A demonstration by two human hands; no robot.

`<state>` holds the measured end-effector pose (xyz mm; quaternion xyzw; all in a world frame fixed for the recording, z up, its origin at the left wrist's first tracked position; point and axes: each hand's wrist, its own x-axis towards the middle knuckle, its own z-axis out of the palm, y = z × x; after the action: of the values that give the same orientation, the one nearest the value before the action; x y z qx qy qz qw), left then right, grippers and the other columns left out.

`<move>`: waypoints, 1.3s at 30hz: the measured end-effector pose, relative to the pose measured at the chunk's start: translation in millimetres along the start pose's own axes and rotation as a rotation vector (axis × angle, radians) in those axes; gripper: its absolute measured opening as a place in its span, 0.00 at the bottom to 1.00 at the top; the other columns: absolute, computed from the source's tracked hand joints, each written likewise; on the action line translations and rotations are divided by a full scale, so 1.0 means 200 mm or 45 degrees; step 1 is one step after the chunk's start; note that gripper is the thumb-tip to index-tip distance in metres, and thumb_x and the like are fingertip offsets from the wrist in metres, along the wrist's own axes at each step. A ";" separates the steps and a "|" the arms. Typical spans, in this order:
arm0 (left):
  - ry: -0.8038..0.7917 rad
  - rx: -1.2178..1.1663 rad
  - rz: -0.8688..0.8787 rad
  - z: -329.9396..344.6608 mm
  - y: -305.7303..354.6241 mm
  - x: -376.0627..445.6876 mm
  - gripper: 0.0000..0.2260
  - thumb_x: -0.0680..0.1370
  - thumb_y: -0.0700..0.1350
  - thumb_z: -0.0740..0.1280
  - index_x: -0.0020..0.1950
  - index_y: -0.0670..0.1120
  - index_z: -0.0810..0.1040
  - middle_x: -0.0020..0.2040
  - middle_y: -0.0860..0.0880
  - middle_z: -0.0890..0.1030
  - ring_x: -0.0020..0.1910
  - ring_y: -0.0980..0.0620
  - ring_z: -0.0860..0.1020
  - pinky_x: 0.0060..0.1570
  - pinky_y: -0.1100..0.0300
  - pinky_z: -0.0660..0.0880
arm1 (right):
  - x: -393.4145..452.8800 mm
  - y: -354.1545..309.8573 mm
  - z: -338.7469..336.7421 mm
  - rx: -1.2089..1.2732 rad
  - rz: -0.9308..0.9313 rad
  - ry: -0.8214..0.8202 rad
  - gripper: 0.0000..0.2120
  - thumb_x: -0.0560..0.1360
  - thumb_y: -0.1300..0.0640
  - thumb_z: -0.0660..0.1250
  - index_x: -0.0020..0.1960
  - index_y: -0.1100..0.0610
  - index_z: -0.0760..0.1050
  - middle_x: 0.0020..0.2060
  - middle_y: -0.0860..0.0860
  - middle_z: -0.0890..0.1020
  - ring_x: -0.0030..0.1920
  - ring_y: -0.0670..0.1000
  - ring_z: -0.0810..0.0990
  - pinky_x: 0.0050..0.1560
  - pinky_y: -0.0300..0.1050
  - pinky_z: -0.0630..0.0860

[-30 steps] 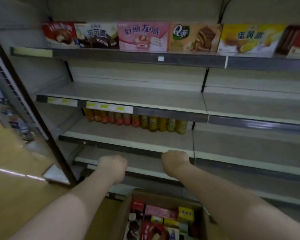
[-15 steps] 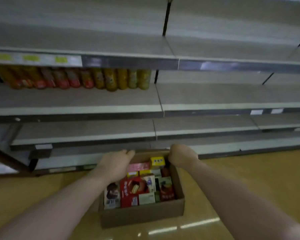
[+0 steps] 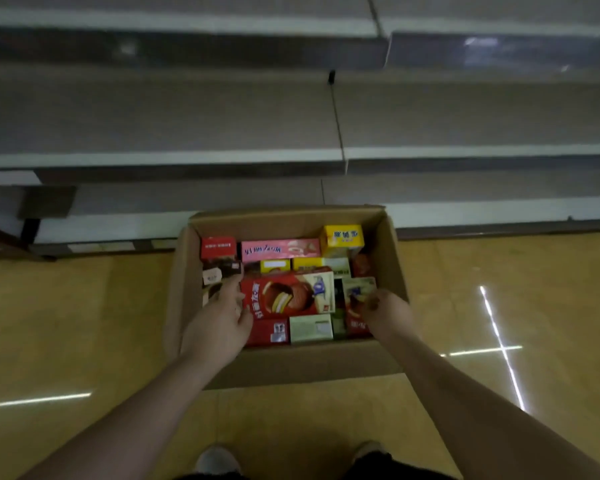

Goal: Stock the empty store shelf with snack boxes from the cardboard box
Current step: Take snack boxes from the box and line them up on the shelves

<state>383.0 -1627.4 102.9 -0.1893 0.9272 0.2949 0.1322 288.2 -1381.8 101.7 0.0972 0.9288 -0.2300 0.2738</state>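
Observation:
An open cardboard box [image 3: 388, 258] stands on the floor in front of the shelves, packed with several snack boxes. A large red pie box [image 3: 284, 296] lies on top in the middle. A pink box [image 3: 278, 249] and a yellow box [image 3: 342, 237] sit at the far side. My left hand [image 3: 219, 323] reaches into the box with straight fingers along the red box's left end and its thumb at the near corner. My right hand [image 3: 387, 315] is inside the right side, fingers curled over a small upright box [image 3: 357, 292]; whether it grips that box is unclear. The grey shelves [image 3: 160, 157] above are bare.
The yellow floor [image 3: 84, 323] spreads on both sides of the cardboard box. My shoes [image 3: 217, 459] stand just behind it. The lowest shelf edge [image 3: 482, 209] runs close behind the box's far wall. A dark shelf post foot [image 3: 32, 233] is at the left.
My view has tilted down from the shelves to the box. Both hands have left the box's far rim and come down among the snack boxes beside the red box.

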 end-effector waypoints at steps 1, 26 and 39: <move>0.005 -0.064 -0.023 0.07 -0.04 0.02 0.27 0.80 0.47 0.64 0.77 0.49 0.56 0.62 0.53 0.78 0.37 0.62 0.77 0.27 0.67 0.73 | 0.05 0.03 0.06 0.140 0.035 0.045 0.05 0.78 0.56 0.64 0.50 0.56 0.78 0.47 0.54 0.82 0.47 0.56 0.80 0.45 0.44 0.74; -0.039 -0.012 0.132 0.65 -0.38 0.43 0.14 0.81 0.49 0.61 0.66 0.50 0.73 0.53 0.56 0.77 0.49 0.57 0.74 0.40 0.64 0.71 | 0.57 0.25 0.69 -0.285 -0.642 -0.250 0.14 0.74 0.56 0.72 0.59 0.50 0.79 0.58 0.46 0.78 0.52 0.47 0.77 0.54 0.43 0.76; -0.016 -0.023 0.212 0.71 -0.34 0.46 0.13 0.81 0.49 0.62 0.65 0.51 0.74 0.57 0.55 0.79 0.54 0.57 0.75 0.50 0.58 0.73 | 0.62 0.16 0.91 -1.064 -0.903 -0.467 0.34 0.77 0.56 0.66 0.75 0.36 0.55 0.73 0.50 0.64 0.72 0.58 0.62 0.65 0.62 0.67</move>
<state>349.5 -1619.1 -75.0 -0.1110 0.9362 0.3142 0.1113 279.7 -1434.8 -114.9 -0.3779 0.8539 0.0656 0.3516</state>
